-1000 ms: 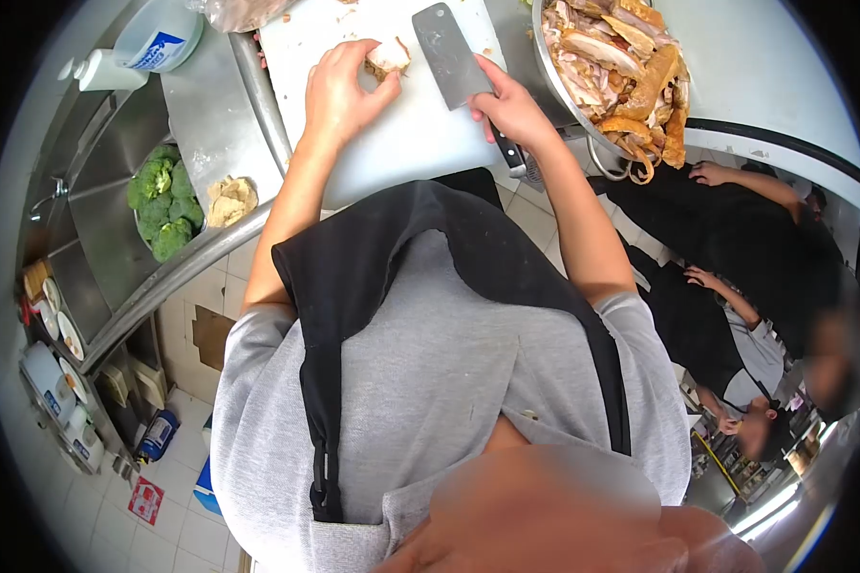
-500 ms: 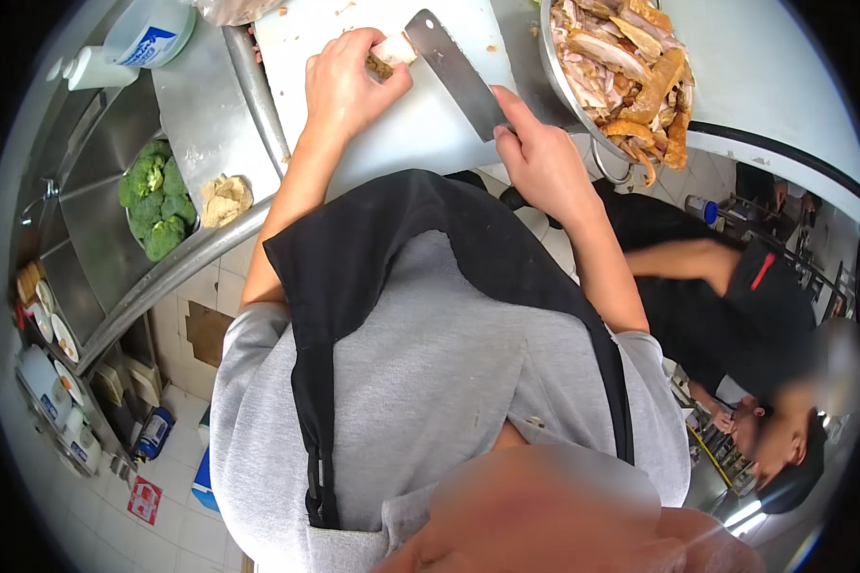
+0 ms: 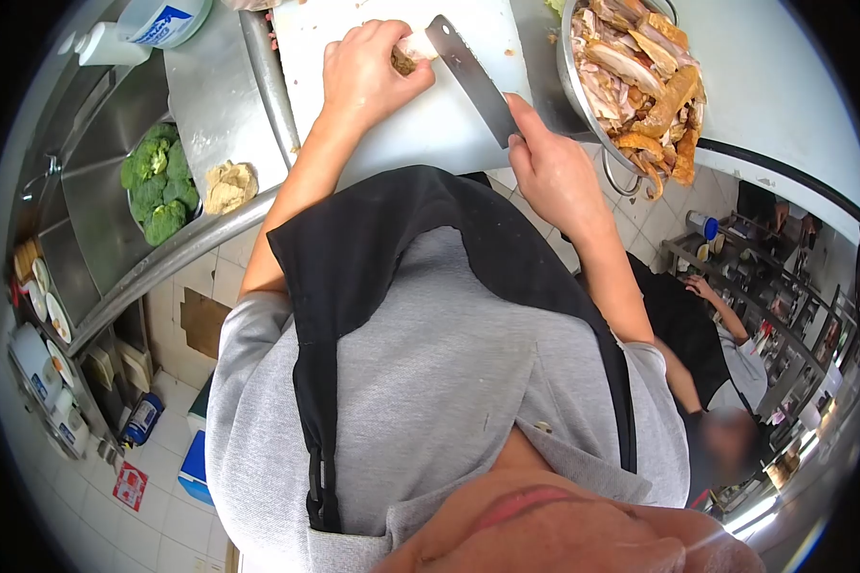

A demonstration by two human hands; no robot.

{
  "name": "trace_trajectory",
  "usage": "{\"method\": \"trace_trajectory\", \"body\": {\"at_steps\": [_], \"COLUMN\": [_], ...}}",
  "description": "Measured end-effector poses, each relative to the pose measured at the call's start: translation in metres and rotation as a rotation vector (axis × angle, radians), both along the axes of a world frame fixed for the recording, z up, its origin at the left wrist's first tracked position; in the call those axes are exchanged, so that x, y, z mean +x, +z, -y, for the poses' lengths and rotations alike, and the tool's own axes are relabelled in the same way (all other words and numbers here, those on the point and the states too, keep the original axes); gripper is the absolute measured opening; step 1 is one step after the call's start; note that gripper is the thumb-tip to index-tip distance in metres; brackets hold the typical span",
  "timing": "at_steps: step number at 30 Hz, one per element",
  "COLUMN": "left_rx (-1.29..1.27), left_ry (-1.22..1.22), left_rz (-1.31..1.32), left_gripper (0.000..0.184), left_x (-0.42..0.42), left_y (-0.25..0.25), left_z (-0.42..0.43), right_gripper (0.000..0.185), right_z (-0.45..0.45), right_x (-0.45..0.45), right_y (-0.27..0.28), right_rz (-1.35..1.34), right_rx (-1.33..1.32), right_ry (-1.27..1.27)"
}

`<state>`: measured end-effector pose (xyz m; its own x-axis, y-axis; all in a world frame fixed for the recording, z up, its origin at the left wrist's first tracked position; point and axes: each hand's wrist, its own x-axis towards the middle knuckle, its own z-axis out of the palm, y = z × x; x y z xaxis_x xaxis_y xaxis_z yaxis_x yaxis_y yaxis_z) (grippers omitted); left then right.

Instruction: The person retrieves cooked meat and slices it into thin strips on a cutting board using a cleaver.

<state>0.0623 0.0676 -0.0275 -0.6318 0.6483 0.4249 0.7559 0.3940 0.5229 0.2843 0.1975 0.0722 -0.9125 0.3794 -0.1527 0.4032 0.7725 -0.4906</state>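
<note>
On the white cutting board (image 3: 392,138), my left hand (image 3: 368,76) is closed round a piece of meat (image 3: 418,48) with a pale cut face and a browned side. My right hand (image 3: 556,172) grips a cleaver (image 3: 473,81) near the base of its blade; the handle is hidden in the palm. The blade's far end is beside the pale face of the piece; whether they touch is hard to tell. Right of the board, a metal colander (image 3: 575,72) is heaped with cut, browned meat (image 3: 640,76).
Broccoli (image 3: 158,181) fills a bowl in the sink at the left. A beige lump (image 3: 229,186) lies on the steel counter (image 3: 205,105). At the upper left is a plastic tub (image 3: 172,21). Another person (image 3: 688,320) in a black apron stands at the right.
My right hand has shifted back along the cleaver, whose blade has turned from showing its flat side to a narrower view beside the piece. One person at the right has left the view.
</note>
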Motion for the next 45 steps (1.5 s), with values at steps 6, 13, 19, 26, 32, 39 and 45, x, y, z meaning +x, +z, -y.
{"method": "trace_trajectory", "body": {"at_steps": [6,13,19,26,32,39,45], "left_rx": [-0.06,0.053,0.054,-0.014,0.006,0.003,0.0], "left_ry": [-0.017,-0.019,-0.016,0.007,0.023,0.04,0.028], "left_rz": [-0.005,-0.025,0.045,0.085,0.078,0.034,0.076], "left_gripper": [0.04,0.037,0.037,0.039,0.039,0.039,0.039], "left_x": [-0.001,-0.001,0.0,0.002,0.003,0.005,0.002], "left_y": [0.003,-0.006,-0.006,0.0,-0.007,-0.009,-0.014], "left_z": [0.0,-0.003,-0.001,0.0,0.004,0.006,0.007], "right_gripper": [0.047,0.047,0.049,0.048,0.049,0.051,0.051], "right_z": [0.001,-0.007,-0.008,-0.009,-0.01,-0.008,-0.011], "right_x": [-0.005,-0.033,-0.024,-0.035,-0.044,-0.044,-0.035], "right_y": [0.007,-0.021,-0.016,-0.019,-0.045,-0.053,-0.043], "right_rz": [-0.001,0.008,0.061,0.119,-0.035,0.001,0.041], "right_rx": [0.047,0.039,-0.062,-0.063,-0.067,-0.036,-0.061], "right_ry": [0.043,0.075,0.035,0.062,0.084,0.104,0.11]}}
